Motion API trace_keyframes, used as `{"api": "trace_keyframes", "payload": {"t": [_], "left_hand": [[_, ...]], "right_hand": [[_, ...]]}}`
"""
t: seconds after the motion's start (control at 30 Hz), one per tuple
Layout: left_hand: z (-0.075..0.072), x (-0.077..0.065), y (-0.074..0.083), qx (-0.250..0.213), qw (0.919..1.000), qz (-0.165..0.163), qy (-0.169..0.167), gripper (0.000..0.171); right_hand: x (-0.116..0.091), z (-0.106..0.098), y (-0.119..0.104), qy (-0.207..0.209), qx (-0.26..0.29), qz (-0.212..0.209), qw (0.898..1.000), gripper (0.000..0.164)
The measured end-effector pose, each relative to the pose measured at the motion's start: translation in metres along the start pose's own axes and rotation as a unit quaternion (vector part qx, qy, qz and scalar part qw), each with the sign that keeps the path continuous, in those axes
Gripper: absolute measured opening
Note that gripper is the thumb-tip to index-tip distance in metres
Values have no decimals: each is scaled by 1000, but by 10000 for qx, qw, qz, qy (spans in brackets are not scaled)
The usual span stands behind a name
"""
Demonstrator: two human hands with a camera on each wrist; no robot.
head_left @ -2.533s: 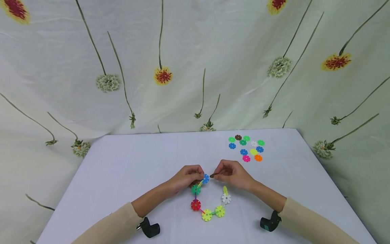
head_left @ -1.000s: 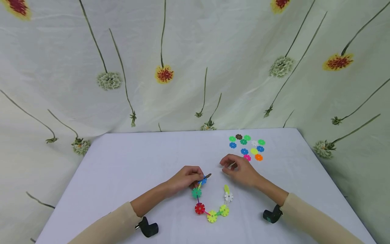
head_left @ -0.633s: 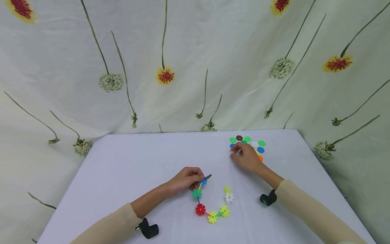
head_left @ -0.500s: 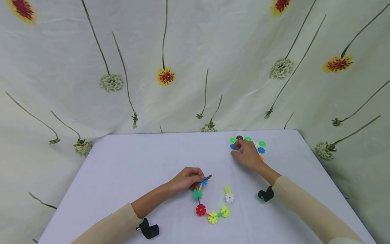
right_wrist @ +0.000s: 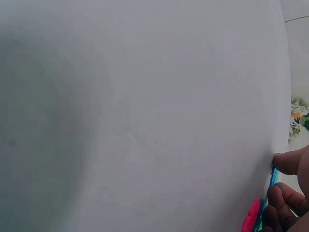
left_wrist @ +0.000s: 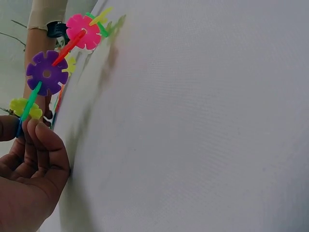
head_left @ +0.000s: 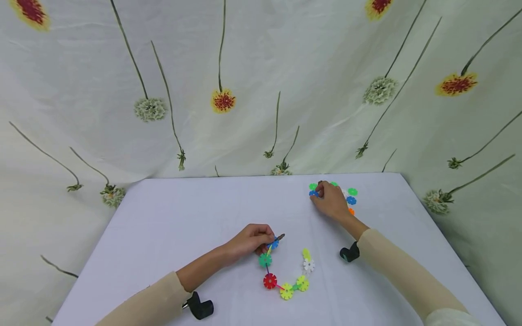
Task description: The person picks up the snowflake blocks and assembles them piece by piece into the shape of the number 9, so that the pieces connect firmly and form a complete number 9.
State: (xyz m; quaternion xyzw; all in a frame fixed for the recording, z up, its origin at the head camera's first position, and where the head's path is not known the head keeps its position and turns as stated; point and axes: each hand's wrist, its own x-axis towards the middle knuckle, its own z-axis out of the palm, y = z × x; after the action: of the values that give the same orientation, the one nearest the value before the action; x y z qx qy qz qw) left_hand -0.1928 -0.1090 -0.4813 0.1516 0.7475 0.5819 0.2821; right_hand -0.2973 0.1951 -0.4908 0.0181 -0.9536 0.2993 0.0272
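My left hand (head_left: 254, 237) pinches a blue flower-shaped notched disc (head_left: 275, 244) at one end of an interlocked chain. A brown disc (head_left: 280, 237) juts edge-on from that blue one. Down the curve come a green disc (head_left: 265, 260), a red disc (head_left: 270, 281), yellow discs (head_left: 287, 291) and a white disc (head_left: 308, 265); the two ends stand apart. The left wrist view shows a purple disc (left_wrist: 36, 72) and a pink disc (left_wrist: 91, 34) slotted crosswise. At the back right, my right hand (head_left: 331, 201) has thumb and finger at opposite edges of a loose blue disc (right_wrist: 273, 175).
Around and partly under the right hand lie loose discs, among them green (head_left: 352, 192), blue (head_left: 351, 200), orange (head_left: 351, 211) and pink (right_wrist: 250, 216). Black wrist cameras (head_left: 201, 309) hang at both sleeves. A flower-printed cloth (head_left: 244, 136) backs the white table (head_left: 183, 203).
The right hand brought the brown disc to the blue one, let go with it attached, then reached back right to the loose discs. The left hand stayed in place, still holding the chain.
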Motion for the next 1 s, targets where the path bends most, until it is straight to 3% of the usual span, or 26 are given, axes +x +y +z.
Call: {"api": "trace_keyframes", "payload": {"t": [0.33, 0.57, 0.73, 1.0], "left_hand": [[1, 1, 0, 15, 10000, -13, 10, 21], [2, 0, 0, 9, 10000, -50, 12, 22], [1, -1, 0, -18, 10000, -63, 24, 23], [-1, -2, -2, -46, 10000, -35, 50, 23]], "right_hand": [[5, 1, 1, 18, 50, -72, 10000, 32], [5, 6, 3, 69, 621, -433, 9971, 24], [-3, 5, 2, 102, 1121, -620, 9917, 18], [-20, -3, 6, -29, 1397, -761, 9873, 17]]}}
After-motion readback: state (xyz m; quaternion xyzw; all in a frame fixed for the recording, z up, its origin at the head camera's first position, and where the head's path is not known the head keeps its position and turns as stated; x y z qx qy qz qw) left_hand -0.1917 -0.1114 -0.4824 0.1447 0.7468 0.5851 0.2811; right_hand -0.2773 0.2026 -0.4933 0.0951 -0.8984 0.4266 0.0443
